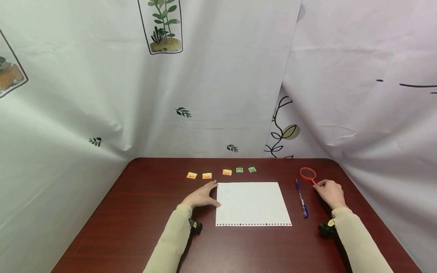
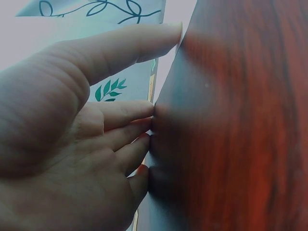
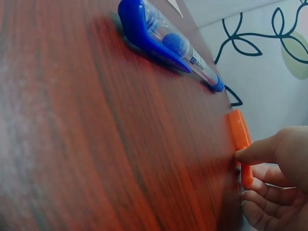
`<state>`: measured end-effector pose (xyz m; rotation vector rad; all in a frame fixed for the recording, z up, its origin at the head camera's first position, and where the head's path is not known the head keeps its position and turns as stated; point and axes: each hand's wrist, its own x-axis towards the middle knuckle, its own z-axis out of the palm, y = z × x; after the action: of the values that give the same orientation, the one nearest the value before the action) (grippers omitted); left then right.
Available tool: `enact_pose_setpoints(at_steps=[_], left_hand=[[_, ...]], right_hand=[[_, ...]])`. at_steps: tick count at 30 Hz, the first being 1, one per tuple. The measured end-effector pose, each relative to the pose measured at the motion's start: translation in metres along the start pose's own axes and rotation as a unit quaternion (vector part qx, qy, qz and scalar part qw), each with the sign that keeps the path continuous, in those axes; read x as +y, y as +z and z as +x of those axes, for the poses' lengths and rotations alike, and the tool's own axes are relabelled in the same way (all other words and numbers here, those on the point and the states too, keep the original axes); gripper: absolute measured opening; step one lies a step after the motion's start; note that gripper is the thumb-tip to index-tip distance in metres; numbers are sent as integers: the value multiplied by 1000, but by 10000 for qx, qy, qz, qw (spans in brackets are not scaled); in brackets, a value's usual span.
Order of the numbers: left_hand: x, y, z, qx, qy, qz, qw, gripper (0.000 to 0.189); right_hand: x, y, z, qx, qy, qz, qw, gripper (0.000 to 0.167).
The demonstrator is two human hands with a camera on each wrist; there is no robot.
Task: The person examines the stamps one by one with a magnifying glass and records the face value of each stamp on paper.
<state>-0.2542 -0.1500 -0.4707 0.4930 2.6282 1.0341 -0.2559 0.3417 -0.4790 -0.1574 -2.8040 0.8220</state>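
A sheet of lined paper [image 1: 252, 204] lies on the dark red-brown table, its punched holes along the near edge. At its left edge rests my left hand [image 1: 201, 196], thumb and fingers spread apart; in the left wrist view the fingertips [image 2: 147, 109] touch the tabletop. My right hand [image 1: 330, 192] pinches the handle of a red-orange magnifying glass [image 1: 308, 174], whose lens points away from me. The right wrist view shows the thumb [image 3: 260, 150] pressed on the orange handle [image 3: 247, 175]. Left of that hand lies a blue pen [image 1: 301, 199].
Behind the paper lie small orange cards [image 1: 206, 176] and two green ones [image 1: 239, 170] in a loose row. A white curtain [image 1: 218, 76] with plant prints hangs behind the table [image 1: 136, 227] and along both sides.
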Motion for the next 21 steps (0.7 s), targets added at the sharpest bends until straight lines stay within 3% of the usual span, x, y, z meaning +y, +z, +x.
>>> enact_pose_setpoints(at_steps=[15,21], left_hand=[[2,2,2,-16,-10,128,9999,87],[0,0,2,180,-19,46,9998,80]], right_hand=[[3,-1,-7,273,76,159,9995,25],[-7,2,-4,487,116,409,9979,25]])
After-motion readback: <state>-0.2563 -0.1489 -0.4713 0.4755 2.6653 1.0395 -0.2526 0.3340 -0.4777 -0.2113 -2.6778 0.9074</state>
